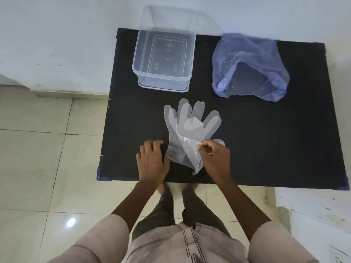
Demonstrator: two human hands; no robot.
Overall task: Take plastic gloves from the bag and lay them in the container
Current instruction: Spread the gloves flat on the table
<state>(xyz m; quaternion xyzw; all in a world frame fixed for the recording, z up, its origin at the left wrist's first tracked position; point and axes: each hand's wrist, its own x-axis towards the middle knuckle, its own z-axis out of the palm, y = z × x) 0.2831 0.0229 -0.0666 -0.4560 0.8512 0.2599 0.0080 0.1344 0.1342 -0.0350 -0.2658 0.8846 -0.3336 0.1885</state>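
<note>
Clear plastic gloves (190, 128) lie overlapped in the middle of the black table (266, 139), fingers pointing away from me. My right hand (214, 158) pinches the crumpled cuff end of the gloves. My left hand (152, 160) rests flat on the table at the gloves' left edge, its thumb touching the cuff. A clear, empty plastic container (163, 57) stands at the back left of the table. A thin blue plastic bag (248, 67) lies open at the back right, its mouth towards me.
The table stands against a white wall (57, 35). Beige floor tiles (38, 158) spread out to the left and below. A white ledge (313, 215) sits at the lower right. My legs and feet show under the table's front edge.
</note>
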